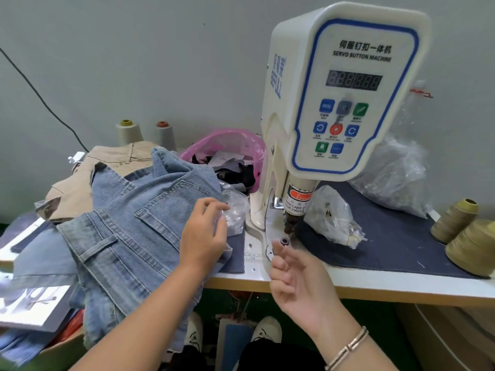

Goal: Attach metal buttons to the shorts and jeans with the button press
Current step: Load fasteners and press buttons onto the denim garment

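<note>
The white servo button press (342, 89) stands on the table, its dark punch (290, 223) hanging just above the lower die (284, 241). Nothing lies between punch and die. Light blue denim shorts (139, 223) are heaped to the left of the press, over beige shorts (80, 183). My left hand (203, 234) rests on the denim, its fingertips and thumb pinching a small clear plastic bag (235, 212) beside the press base. My right hand (292, 274) hovers palm up in front of the die, fingers loosely bent, holding nothing I can see.
A second clear bag of small parts (332, 215) lies right of the punch on a dark blue cloth (388, 236). Olive thread cones (474, 247) stand at the far right. A pink bag of scraps (227, 145) sits behind the denim. The table edge (348, 287) runs below my right hand.
</note>
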Motion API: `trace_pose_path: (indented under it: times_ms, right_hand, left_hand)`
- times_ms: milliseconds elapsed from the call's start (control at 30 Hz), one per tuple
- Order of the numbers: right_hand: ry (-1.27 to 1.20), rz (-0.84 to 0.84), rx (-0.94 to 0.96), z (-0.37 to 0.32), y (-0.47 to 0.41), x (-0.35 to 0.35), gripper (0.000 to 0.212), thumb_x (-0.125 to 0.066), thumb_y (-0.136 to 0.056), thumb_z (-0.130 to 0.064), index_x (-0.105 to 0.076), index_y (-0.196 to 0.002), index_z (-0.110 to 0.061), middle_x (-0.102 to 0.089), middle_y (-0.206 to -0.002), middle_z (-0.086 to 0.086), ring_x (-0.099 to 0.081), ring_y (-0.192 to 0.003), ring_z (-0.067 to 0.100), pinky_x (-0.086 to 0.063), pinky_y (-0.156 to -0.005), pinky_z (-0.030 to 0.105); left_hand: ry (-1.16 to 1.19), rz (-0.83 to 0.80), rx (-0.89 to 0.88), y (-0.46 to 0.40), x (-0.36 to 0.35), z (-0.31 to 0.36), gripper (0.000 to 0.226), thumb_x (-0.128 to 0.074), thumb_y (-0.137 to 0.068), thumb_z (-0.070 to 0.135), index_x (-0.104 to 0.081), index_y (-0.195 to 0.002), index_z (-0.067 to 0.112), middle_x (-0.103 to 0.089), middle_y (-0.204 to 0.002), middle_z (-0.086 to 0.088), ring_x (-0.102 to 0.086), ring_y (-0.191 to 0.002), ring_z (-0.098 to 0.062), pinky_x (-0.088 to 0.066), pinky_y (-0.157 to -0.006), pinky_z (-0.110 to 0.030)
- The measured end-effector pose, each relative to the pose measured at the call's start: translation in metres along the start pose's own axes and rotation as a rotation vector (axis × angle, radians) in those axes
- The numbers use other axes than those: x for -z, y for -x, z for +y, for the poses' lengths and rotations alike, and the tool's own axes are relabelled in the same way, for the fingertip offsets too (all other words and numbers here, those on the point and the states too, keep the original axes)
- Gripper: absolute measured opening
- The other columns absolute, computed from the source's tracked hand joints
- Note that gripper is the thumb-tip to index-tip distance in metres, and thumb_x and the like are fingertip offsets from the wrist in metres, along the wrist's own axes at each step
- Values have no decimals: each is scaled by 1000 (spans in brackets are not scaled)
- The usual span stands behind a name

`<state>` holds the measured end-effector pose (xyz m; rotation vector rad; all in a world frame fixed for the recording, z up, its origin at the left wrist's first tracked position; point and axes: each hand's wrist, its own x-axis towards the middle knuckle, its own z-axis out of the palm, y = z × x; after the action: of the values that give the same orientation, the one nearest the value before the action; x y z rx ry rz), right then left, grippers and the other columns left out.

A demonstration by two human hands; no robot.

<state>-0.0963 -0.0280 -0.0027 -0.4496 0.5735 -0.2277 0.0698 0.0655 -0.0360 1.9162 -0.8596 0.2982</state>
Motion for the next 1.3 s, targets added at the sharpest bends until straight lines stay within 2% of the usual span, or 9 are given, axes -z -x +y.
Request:
trace_pose_path:
  times_ms: [133,433,533,700,800,1000,1133,1200,1300]
  right_hand:
    - [225,-3,6,11,2,1,28,-61,-78,-13,-59,-105,-7,-48,-60,4,-36,-42,10,-27,-33,18]
    - [477,-18,17,47,11,4,17,-48,-93,-10,-64,-93,-4,-50,-59,5,-40,-44,12,-28,-38,20]
    - [581,-31,33,53,17,10,20,-45,-96,-8,-65,-92,-3,-51,-57,5,-41,-44,13,-28,-40,21]
    - [754,-54,50,55,27,25,20,-45,-98,-7,-64,-94,-1,-56,-60,5,-45,-45,13,-36,-40,22]
    - [860,-28,86,49,34,30,21,-47,-97,-8,-66,-91,-6,-58,-61,4,-47,-47,12,-38,-43,22]
    - [1018,-11,856,22,70,-6,30,-50,-96,-16,-68,-82,-35,-63,-72,-8,-59,-70,1,-46,-65,13]
    - [1075,-259,1459,6,100,-50,17,-50,-89,-20,-64,-92,-29,-60,-98,-9,-59,-101,14,-42,-87,18]
    - [1089,-386,1453,1,101,-61,17,-52,-89,-20,-63,-101,-26,-59,-110,-8,-56,-114,18,-42,-95,23]
    - [1171,-582,1023,-1,87,-68,36,-54,-88,-34,-54,-124,-29,-55,-128,-13,-46,-128,10,-38,-105,28]
  left_hand:
    - [-304,201,238,-7,51,-13,25,-62,-88,21,-56,-109,8,-50,-111,-10,-48,-107,-29,-35,-92,-37]
    - [-820,-199,554,-3,97,-26,66,-40,-88,70,-54,-59,12,-66,-73,-9,-63,-76,-29,-49,-80,-37]
    - [-483,-39,524,0,87,-27,40,-59,-90,42,-54,-64,13,-61,-69,-7,-58,-74,-29,-44,-64,-33]
    - [606,529,597,-9,96,-10,18,-50,-98,23,-49,-80,21,-47,-73,4,-45,-71,-12,-37,-63,-29]
    - [673,644,359,-22,131,17,22,-49,-98,29,-49,-77,27,-50,-70,14,-46,-64,1,-40,-67,-21]
    - [281,69,-118,-48,197,70,30,-56,-77,72,-63,-81,43,-62,-70,29,-57,-64,13,-43,-57,-3]
    - [387,-287,-211,-48,203,89,21,-52,-83,27,-68,-75,36,-62,-59,22,-59,-54,10,-43,-50,-2]
    - [438,-525,-239,-37,204,90,12,-60,-84,26,-70,-80,31,-67,-65,15,-63,-57,3,-48,-53,-9]
    - [676,-913,-44,-21,190,93,26,-74,-83,41,-70,-89,16,-70,-76,-10,-66,-64,-20,-52,-59,-22]
